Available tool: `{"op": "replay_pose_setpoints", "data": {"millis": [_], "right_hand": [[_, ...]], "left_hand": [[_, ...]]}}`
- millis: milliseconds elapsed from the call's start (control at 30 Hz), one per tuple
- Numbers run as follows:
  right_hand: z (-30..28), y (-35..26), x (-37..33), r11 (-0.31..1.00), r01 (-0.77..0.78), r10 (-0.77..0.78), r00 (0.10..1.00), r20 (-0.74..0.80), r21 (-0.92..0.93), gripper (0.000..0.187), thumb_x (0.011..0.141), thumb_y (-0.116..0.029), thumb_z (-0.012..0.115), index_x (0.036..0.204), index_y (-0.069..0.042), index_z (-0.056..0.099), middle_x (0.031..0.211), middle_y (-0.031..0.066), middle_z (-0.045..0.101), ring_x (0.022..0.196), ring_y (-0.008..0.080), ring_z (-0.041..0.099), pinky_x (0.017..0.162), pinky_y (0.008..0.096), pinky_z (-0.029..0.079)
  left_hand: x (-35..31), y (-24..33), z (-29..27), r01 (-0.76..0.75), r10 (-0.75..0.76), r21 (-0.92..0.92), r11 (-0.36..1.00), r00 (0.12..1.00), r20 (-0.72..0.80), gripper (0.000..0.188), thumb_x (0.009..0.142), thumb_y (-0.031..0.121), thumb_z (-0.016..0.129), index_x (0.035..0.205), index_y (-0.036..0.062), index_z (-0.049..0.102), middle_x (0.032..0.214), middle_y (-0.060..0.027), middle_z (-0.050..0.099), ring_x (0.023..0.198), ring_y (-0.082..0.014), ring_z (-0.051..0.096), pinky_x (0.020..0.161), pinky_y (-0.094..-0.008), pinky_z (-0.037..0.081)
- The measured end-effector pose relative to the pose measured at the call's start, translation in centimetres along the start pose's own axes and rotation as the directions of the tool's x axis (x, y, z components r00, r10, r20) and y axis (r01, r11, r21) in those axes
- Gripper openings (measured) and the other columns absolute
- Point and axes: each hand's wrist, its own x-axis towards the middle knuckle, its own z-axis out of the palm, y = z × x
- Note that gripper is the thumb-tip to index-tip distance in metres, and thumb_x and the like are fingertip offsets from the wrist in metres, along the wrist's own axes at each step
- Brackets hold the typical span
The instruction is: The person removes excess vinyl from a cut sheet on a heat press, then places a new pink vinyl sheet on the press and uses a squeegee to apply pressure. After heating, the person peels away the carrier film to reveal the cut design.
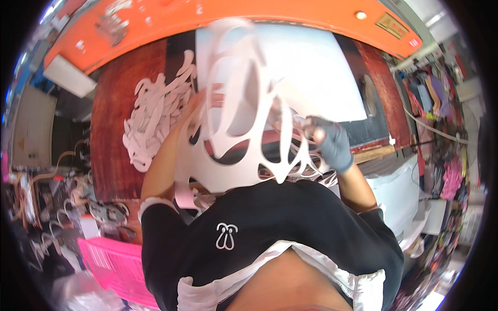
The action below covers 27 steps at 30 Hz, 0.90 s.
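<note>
A pale pinkish-white sheet [228,168], full of long oval cut-out holes, hangs raised in front of me, its upper part smeared by motion. My right hand [334,145], in a dark grey fingerless glove, is at the sheet's right side with its fingers curled on the thin webbing. My left forearm [168,155] reaches up behind the sheet; the fingers of that hand are hidden and blurred. Farther back, a smooth white sheet [316,72] lies on the dark work surface. Left of it is a heap of pale curved strips [155,116].
An orange machine beam [171,31] spans the far side above the red-brown table [111,103]. A pink plastic basket [116,267] stands low at the left. Colourful scraps [438,96] are piled at the right, and a whitish covered stack [394,197] stands by my right arm.
</note>
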Motion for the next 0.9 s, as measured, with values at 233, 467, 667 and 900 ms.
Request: {"op": "replay_pose_setpoints", "data": {"millis": [233, 467, 667, 900], "right_hand": [[-3.0, 11.9, 1.6, 0.589, -0.616, 0.467, 0.788, -0.402, -0.523, 0.064, 0.074, -0.044, 0.067, 0.118, -0.001, 0.052, 0.114, 0.0208, 0.056, 0.102, 0.0332, 0.058, 0.088, 0.0375, 0.047], [-3.1, 12.9, 1.2, 0.433, -0.721, 0.623, 0.673, -0.399, -0.541, 0.074, 0.068, -0.047, 0.07, 0.122, -0.002, 0.049, 0.116, 0.0218, 0.054, 0.105, 0.0338, 0.056, 0.09, 0.039, 0.046], [-5.2, 14.6, -1.6, 0.722, -0.691, 0.676, 0.69, -0.259, 0.044, 0.034, 0.075, -0.03, 0.07, 0.095, -0.003, 0.069, 0.079, 0.0085, 0.067, 0.067, 0.015, 0.06, 0.068, 0.0292, 0.047], [-10.5, 10.4, -17.3, 0.9, -0.341, 0.417, 0.501, -0.758, 0.27, 0.026, 0.079, -0.026, 0.069, 0.09, -0.003, 0.068, 0.077, -0.0016, 0.063, 0.069, 0.0067, 0.054, 0.064, 0.0235, 0.045]], "left_hand": [[-3.4, -0.6, -8.1, 0.185, -0.33, -0.904, 0.384, 0.942, 0.053, 0.051, 0.088, 0.032, 0.053, 0.131, 0.0064, 0.044, 0.132, -0.0087, 0.047, 0.12, -0.0252, 0.045, 0.097, -0.0431, 0.037], [-7.8, 2.1, -12.8, 0.081, -0.36, -0.995, -0.061, 0.928, 0.098, 0.054, 0.09, 0.035, 0.051, 0.134, 0.0044, 0.041, 0.133, -0.0099, 0.047, 0.12, -0.0246, 0.046, 0.098, -0.0405, 0.038], [-12.1, 4.3, -12.0, 0.064, -0.249, -0.954, -0.293, 0.958, 0.141, 0.056, 0.091, 0.033, 0.05, 0.135, 0.0006, 0.038, 0.136, -0.0132, 0.044, 0.125, -0.0252, 0.042, 0.102, -0.0395, 0.037], [-10.2, 8.6, -9.2, 0.23, -0.261, -0.972, -0.054, 0.936, 0.236, 0.03, 0.093, 0.015, 0.045, 0.12, 0.0026, 0.051, 0.08, -0.0028, 0.055, 0.053, -0.013, 0.048, 0.051, -0.0279, 0.045]]}}
